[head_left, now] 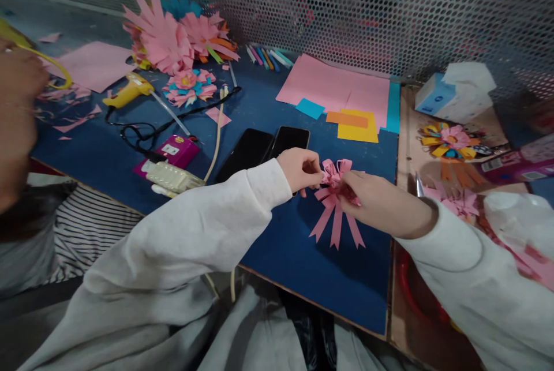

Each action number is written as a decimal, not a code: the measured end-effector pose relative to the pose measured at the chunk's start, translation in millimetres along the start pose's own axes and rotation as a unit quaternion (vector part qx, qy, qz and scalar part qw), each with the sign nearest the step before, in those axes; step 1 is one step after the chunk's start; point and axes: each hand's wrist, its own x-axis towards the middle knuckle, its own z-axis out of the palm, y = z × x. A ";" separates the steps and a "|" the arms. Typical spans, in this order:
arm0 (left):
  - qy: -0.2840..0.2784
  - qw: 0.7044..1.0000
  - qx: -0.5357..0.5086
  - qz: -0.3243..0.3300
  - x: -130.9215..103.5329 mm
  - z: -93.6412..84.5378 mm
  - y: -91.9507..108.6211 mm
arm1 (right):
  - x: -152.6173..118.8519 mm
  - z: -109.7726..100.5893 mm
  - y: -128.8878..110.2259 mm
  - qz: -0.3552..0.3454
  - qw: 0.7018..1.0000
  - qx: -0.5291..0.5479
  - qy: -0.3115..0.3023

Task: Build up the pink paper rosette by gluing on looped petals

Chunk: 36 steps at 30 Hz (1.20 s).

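Observation:
A pink paper flower (332, 215) with looped petals on top and long notched strips hanging below is held over the blue table. My left hand (299, 169) pinches its left edge with thumb and forefinger. From the right, my right hand (374, 198) has its fingers closed on the flower's other side, covering part of the petals. Just beyond my left hand lie two dark phones (246, 154), side by side. Farther back are an orange paper strip (346, 119) and a yellow paper square (359, 131).
A yellow glue gun (130, 89) and a purple power socket (175, 152) with cables lie left. Finished paper flowers (168, 36), markers (266, 58) and pink sheets (333, 85) line the back. A tissue box (441, 97) stands right. A co-worker's hand (19, 77) holds something yellow at far left.

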 end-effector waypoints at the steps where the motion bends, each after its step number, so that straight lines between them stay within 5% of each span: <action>1: -0.001 1.000 -0.003 -0.003 0.3 -0.1 -0.2 | 0.0 -0.5 -0.3 0.002 1.000 0.001 -0.003; 6: 0.012 1.000 0.027 -0.007 2.2 -3.3 -1.2 | 0.4 -2.8 -1.1 0.006 1.000 0.002 -0.011; 12: 0.060 0.991 0.082 0.092 7.3 -10.5 -7.0 | 0.1 -1.8 -0.8 0.002 1.000 0.014 0.002; 20: 0.035 0.996 0.056 0.061 4.9 -11.3 -6.6 | -0.3 -2.7 -1.2 0.006 1.000 0.017 0.003; 36: 0.068 0.984 0.127 0.107 4.5 -9.2 -9.2 | -3.8 -2.0 4.1 -0.054 0.996 0.019 0.061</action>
